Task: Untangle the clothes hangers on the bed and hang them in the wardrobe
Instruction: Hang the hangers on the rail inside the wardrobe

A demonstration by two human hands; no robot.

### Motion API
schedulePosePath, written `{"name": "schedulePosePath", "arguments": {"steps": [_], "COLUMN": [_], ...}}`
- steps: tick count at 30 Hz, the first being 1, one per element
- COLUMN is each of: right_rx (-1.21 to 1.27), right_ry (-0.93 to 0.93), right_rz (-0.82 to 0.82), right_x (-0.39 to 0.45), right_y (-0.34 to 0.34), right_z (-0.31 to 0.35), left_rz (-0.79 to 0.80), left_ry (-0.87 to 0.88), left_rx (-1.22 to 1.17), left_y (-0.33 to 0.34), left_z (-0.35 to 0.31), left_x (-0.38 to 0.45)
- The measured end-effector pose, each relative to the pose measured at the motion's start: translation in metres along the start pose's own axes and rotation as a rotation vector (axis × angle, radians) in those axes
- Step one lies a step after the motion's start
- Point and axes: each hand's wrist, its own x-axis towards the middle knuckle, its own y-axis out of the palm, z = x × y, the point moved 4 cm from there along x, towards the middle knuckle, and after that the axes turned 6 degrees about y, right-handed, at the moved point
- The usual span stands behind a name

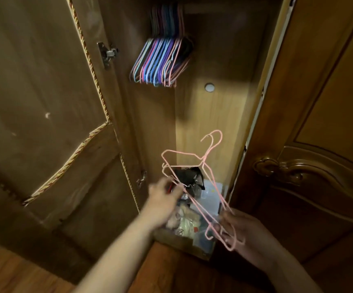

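While both hands grasp the pink wire hangers (201, 166), left hand (164, 197) pinches one shoulder and right hand (240, 231) grips the other; hung hangers (160, 60) sit above.

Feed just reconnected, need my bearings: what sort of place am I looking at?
Likely a bedroom, at an open wooden wardrobe: coloured hangers hang inside, and both hands hold pink hangers before it.

Both arms are stretched forward. The left hand (164, 194) is curled in a pinch — the right hand (242, 231) likewise, lower.
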Motion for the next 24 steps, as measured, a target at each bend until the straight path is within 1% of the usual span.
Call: {"name": "schedulePosePath", "arguments": {"steps": [1, 2, 3, 5, 7, 8, 10, 14, 19, 21, 23, 24], "right_rx": [-0.069, -0.159, -0.228, -0.436, -0.638, -0.684, -0.744, -0.766, -0.805, -0.793, -0.754, -0.743], "right_ry": [-0.003, -0.016, -0.013, 0.015, 0.08, 0.129, 0.172, 0.188, 0.271, 0.282, 0.303, 0.319], "right_rz": [-0.036, -0.077, -0.117, -0.224, -0.318, -0.326, -0.331, -0.261, -0.129, -0.164, -0.235, -0.269], "right_x": [0.004, 0.007, 0.014, 0.024, 0.033, 0.036, 0.048, 0.028, 0.016, 0.013, 0.013, 0.012], "right_y": [0.012, 0.026, 0.039, 0.058, 0.055, 0.049, 0.029, 0.046, 0.039, 0.031, 0.019, 0.014], "right_z": [-0.003, -0.008, -0.016, -0.037, -0.063, -0.076, -0.096, -0.091, -0.092, -0.087, -0.082, -0.078], "left_rz": [0.132, 0.219, 0.256, 0.192, 0.094, 0.072, 0.082, 0.149, 0.204, 0.134, 0.015, -0.02], "left_ry": [-0.173, -0.296, -0.373, -0.435, -0.507, -0.546, -0.59, -0.683, -0.711, -0.719, -0.673, -0.637], "left_rx": [-0.206, -0.364, -0.484, -0.655, -0.76, -0.771, -0.771, -0.8, -0.666, -0.617, -0.514, -0.484], "left_y": [0.033, 0.06, 0.079, 0.098, 0.099, 0.098, 0.096, 0.093, 0.082, 0.077, 0.069, 0.065], "left_z": [0.013, 0.021, 0.027, 0.037, 0.047, 0.053, 0.063, 0.077, 0.097, 0.11, 0.122, 0.124], "left_x": [-0.02, -0.036, -0.045, -0.044, -0.041, -0.041, -0.046, -0.067, -0.079, -0.079, -0.078, -0.078]}}
